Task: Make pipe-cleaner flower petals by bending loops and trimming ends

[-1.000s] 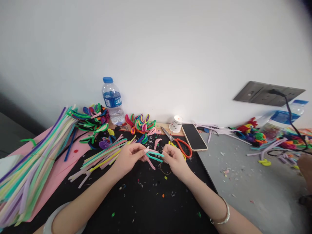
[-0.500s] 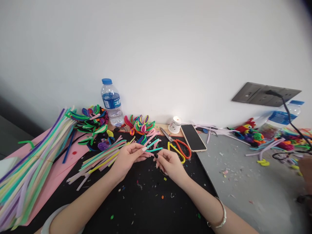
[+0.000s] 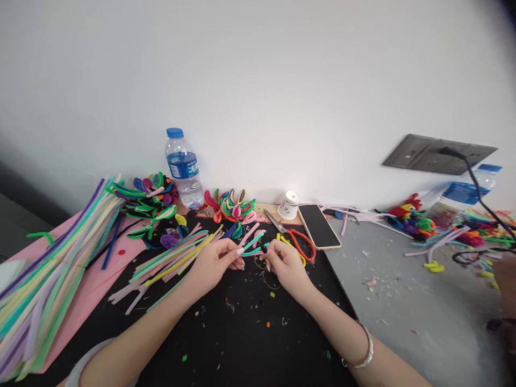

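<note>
Stems: a few short fuzzy strands, pink (image 3: 249,233) and teal (image 3: 253,240), lie near the centre of the frame, in the hands, above the black mat (image 3: 242,344).

Grip, left: left hand (image 3: 217,264) has thumb and forefinger closed on the lower-left ends of the stems; the free ends fan toward the upper right. Grip, right: right hand (image 3: 285,266) has its fingertips pinched at the right end of the lowest teal strand; the exact contact is partly covered by the fingers.

Handling (judged): very light; soft pile over what is probably a thin wire core, so easily bent and likely to hold a bend. Not slippery. Little risk of breaking, though tight pinching could flatten the pile and cut tips may prick. Best hold: thumb and forefinger where the strands meet at lower left, second pinch close to the tip of a single strand.

Surroundings: loose stack (image 3: 161,263) of stems left of centre, beside the left hand; larger bundle (image 3: 60,274) at far left. Scissors (image 3: 281,228) just beyond the right hand; phone (image 3: 320,228) and cup (image 3: 289,207) above them, right of centre.
</note>
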`<act>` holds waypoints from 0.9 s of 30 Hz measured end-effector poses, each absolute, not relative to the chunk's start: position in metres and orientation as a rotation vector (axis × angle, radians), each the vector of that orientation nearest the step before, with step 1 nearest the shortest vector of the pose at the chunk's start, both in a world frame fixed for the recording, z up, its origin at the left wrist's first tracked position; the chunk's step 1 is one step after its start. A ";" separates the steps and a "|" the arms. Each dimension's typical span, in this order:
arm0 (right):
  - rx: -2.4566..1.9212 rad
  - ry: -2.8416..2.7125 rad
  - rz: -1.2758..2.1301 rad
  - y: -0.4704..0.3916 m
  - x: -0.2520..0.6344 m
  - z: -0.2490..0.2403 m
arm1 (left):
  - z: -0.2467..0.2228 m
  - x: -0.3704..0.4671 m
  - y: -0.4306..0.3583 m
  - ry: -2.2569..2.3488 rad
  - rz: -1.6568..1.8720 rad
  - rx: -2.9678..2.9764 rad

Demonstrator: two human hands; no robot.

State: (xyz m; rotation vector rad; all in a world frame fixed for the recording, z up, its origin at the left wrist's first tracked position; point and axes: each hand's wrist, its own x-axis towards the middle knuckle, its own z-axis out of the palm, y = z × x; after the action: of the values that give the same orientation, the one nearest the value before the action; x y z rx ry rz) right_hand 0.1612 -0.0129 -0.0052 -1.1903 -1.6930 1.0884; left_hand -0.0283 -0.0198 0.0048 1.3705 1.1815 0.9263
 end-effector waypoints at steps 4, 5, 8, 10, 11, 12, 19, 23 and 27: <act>-1.121 -1.470 1.379 -0.010 0.160 -0.004 | 0.007 -0.028 -0.020 1.161 0.894 1.377; -1.118 -1.435 1.400 -0.009 0.159 -0.003 | 0.008 -0.028 -0.021 1.157 0.886 1.375; -1.132 -1.417 1.400 -0.010 0.159 -0.001 | 0.008 -0.029 -0.021 1.158 0.878 1.365; -1.141 -1.456 1.391 -0.010 0.160 -0.001 | 0.008 -0.029 -0.020 1.169 0.893 1.348; -1.143 -1.491 1.383 -0.010 0.160 -0.001 | 0.008 -0.029 -0.020 1.175 0.899 1.339; -1.145 -1.533 1.367 -0.010 0.161 -0.002 | 0.008 -0.029 -0.020 1.178 0.903 1.332; -1.178 -1.700 1.010 -0.011 0.164 -0.001 | 0.005 -0.029 -0.020 1.122 0.856 1.409; -1.203 -1.713 0.942 -0.013 0.165 0.001 | 0.003 -0.030 -0.020 1.087 0.845 1.454; -1.189 -1.694 0.943 -0.011 0.165 0.002 | 0.003 -0.030 -0.021 1.061 0.828 1.466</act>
State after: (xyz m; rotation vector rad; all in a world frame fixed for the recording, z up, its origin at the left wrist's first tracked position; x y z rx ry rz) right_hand 0.1655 -0.0111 0.0016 -1.1892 -1.6935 0.9434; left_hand -0.0304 -0.0212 0.0031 1.4658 1.0607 0.8282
